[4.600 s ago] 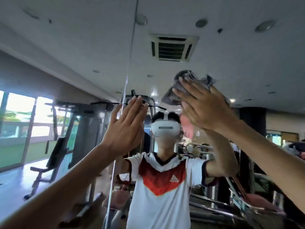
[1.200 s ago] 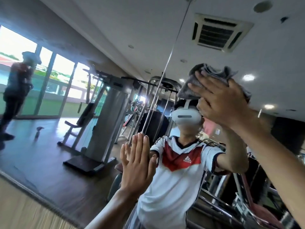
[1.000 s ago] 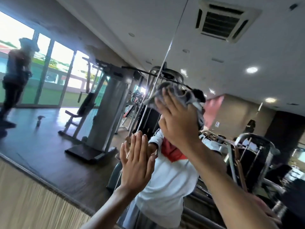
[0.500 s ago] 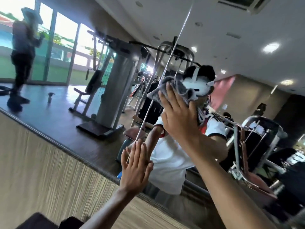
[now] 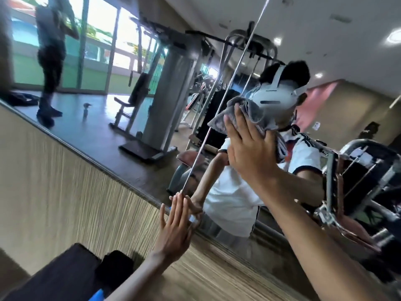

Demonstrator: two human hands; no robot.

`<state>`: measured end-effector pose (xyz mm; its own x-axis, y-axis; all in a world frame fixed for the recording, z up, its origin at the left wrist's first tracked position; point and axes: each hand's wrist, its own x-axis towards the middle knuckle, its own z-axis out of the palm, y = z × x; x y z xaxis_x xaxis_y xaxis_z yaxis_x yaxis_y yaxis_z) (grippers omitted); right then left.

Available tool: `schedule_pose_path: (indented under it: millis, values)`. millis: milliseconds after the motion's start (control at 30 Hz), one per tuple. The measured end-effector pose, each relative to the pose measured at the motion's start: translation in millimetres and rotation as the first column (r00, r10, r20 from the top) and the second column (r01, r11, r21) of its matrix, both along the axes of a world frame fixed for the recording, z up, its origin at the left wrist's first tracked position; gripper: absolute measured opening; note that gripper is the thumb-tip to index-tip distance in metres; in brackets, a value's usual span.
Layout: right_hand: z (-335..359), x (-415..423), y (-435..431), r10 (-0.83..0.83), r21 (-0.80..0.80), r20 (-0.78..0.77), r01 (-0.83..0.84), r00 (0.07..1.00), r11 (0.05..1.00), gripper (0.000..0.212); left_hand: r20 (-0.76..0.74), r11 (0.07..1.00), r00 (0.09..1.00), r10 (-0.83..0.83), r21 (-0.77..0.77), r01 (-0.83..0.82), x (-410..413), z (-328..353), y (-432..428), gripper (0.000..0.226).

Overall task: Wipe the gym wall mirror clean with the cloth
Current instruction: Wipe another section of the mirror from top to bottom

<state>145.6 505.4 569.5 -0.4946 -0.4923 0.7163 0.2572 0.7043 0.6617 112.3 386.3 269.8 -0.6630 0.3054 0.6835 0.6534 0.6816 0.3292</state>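
On mirror (image 5: 130, 131): right hand (image 5: 249, 155), flat, presses cloth (image 5: 245, 114); left hand (image 5: 175, 231) flat at lower edge.

The seam (image 5: 218, 109) splits the mirror (image 5: 97, 118). Left of the seam the glass lies bare, from the top down to its lower edge, with open room in front of it. Just right of the seam the right hand (image 5: 249, 153) presses the cloth (image 5: 245, 114) flat on the glass. Its forearm (image 5: 314, 235) crosses in front of the glass further down and to the right. At the seam's foot the left hand (image 5: 175, 231) lies flat, fingers straight, across the mirror's lower edge. Below and left of the seam's foot a dark block (image 5: 65, 274) stands near the wood panel (image 5: 65, 192).
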Motion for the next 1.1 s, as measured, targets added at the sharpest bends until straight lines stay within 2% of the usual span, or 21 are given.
schedule_pose_path:
  millis: [67,133,200,233,267,300,367,467,533,600,667,733,800,967,1100]
  values:
    - [-37,-15,-11,-0.011,0.046,0.036,0.009,0.999,0.999,0.053,0.024,1.000,1.000,-0.003,0.009,0.002,1,-5,-3,0.073]
    - [-90,-19,-7,-0.046,0.175,0.225,0.006,0.973,0.985,0.054,0.072,1.000,0.997,0.008,0.019,-0.009,1,-14,-9,0.076]
    - [-129,2,12,-0.189,0.308,0.479,0.037,0.857,0.951,0.055,0.146,0.999,0.989,0.025,0.035,-0.030,1,-22,-17,0.075]
    - [-137,13,24,-0.228,0.346,0.566,0.023,0.792,0.938,0.054,0.171,0.999,0.985,0.031,0.029,-0.037,-1,-25,-23,0.074]
    - [-132,24,37,-0.222,0.360,0.603,-0.013,0.766,0.933,0.053,0.183,1.000,0.983,0.025,0.014,-0.028,-1,-25,-27,0.072]
    - [-121,30,45,-0.161,0.338,0.592,-0.062,0.790,0.939,0.052,0.181,1.000,0.983,0.023,-0.008,-0.022,-2,-26,-32,0.071]
    - [-87,29,49,-0.025,0.262,0.470,-0.113,0.882,0.958,0.051,0.166,0.999,0.986,0.033,-0.041,-0.026,-7,-25,-40,0.069]
    - [-54,14,29,0.041,0.069,0.216,-0.057,0.975,0.996,0.051,0.179,0.998,0.982,0.058,-0.040,-0.052,-10,-30,-47,0.066]
    - [-65,0,7,0.061,-0.020,0.085,-0.060,0.994,0.998,0.049,0.185,0.997,0.980,0.075,-0.025,-0.071,-10,-33,-49,0.063]
    - [-104,-13,-10,0.029,-0.008,0.121,-0.029,0.992,1.000,0.050,0.178,0.996,0.980,0.086,-0.025,-0.083,-10,-35,-52,0.062]
    - [-162,-19,-15,-0.042,0.081,0.298,0.019,0.954,0.997,0.054,0.151,0.995,0.984,0.094,-0.034,-0.090,-11,-35,-55,0.059]
    - [-215,-6,-5,-0.133,0.183,0.547,0.037,0.827,0.982,0.060,0.133,0.995,0.986,0.099,-0.041,-0.094,-13,-33,-59,0.056]
    - [-235,26,19,-0.164,0.210,0.670,0.028,0.724,0.977,0.061,0.119,0.994,0.988,0.101,-0.058,-0.095,-12,-31,-64,0.055]
    - [-190,61,63,0.040,0.034,0.491,-0.065,0.870,0.997,0.058,0.118,0.990,0.986,0.120,-0.089,-0.110,-12,-26,-64,0.054]
    - [-182,14,15,0.174,-0.138,0.274,-0.140,0.946,0.981,0.047,0.136,0.991,0.985,0.105,-0.093,-0.093,-10,-20,-67,0.056]
